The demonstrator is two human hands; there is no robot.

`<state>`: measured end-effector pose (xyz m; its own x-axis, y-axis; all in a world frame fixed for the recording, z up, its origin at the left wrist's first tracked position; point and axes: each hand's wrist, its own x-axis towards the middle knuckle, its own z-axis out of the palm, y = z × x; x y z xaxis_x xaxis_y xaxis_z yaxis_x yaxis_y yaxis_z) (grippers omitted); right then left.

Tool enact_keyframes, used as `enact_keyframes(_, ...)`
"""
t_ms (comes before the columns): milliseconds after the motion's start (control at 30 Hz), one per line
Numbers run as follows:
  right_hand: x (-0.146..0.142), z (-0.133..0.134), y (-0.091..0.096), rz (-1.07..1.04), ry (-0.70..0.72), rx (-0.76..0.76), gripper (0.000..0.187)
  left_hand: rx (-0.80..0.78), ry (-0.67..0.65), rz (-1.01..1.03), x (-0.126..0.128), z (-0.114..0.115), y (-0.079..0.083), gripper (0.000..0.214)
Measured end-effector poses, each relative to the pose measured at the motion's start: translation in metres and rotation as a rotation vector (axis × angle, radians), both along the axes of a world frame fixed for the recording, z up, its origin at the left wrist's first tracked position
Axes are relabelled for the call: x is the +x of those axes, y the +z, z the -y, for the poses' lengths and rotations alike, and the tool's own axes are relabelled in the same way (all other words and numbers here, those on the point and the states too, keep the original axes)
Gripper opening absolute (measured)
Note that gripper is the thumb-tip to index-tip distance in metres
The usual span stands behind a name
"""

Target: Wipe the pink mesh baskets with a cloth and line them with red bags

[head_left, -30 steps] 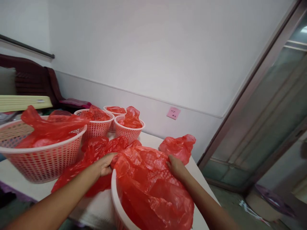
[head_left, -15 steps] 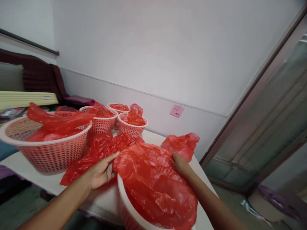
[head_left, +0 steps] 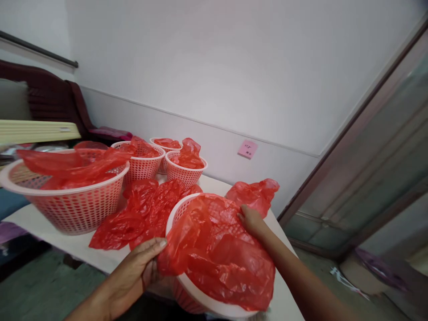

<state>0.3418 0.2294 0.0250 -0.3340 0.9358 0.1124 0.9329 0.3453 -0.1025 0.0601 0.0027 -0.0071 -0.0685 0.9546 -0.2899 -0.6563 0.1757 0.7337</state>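
In front of me a white perforated plastic basket (head_left: 171,219) stands on the table, with a red plastic bag (head_left: 227,263) spread inside it and over part of its rim. My left hand (head_left: 142,267) pinches the bag's left edge, just outside the rim. At the far right of the rim, my right hand (head_left: 250,221) is closed on the bag's edge, its fingertips partly hidden. Crumpled red bags (head_left: 143,214) lie to the left of this basket. Another red bag (head_left: 256,194) shows behind my right hand.
A large basket (head_left: 75,209) with a red bag in it stands at the left. Several smaller baskets (head_left: 185,176) with red bags stand toward the wall. The white table (head_left: 43,229) has an edge at front left. A pink note (head_left: 247,149) is on the wall.
My left hand has moved down and toward me along the rim, drawing the bag's left edge with it. The basket's far-left rim is now uncovered. My right hand stays at the rim.
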Motion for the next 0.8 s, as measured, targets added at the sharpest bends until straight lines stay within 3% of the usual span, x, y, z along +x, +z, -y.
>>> enact_keyframes(67,0.000,0.001,0.002,0.003,0.000,-0.006,0.014,0.006,0.126,0.028,-0.005,-0.009,-0.004,0.003)
enact_keyframes(167,0.000,0.002,0.004,0.004,-0.004,-0.014,0.013,0.041,0.309,0.031,-0.022,-0.029,-0.002,0.016)
enact_keyframes(233,0.001,0.003,0.005,0.002,-0.006,-0.015,0.013,0.065,0.355,0.034,-0.035,-0.039,0.001,0.021)
enact_keyframes(500,0.001,0.000,0.001,-0.010,-0.001,-0.010,0.012,0.132,0.324,0.067,-0.041,-0.051,-0.006,0.029)
enact_keyframes(633,0.002,-0.001,-0.002,-0.012,-0.003,-0.003,0.013,0.088,0.278,0.137,-0.037,-0.064,-0.012,0.038)
enact_keyframes(800,0.003,-0.001,-0.002,-0.027,-0.011,0.002,0.013,0.007,0.256,0.241,-0.014,-0.052,-0.031,0.020)
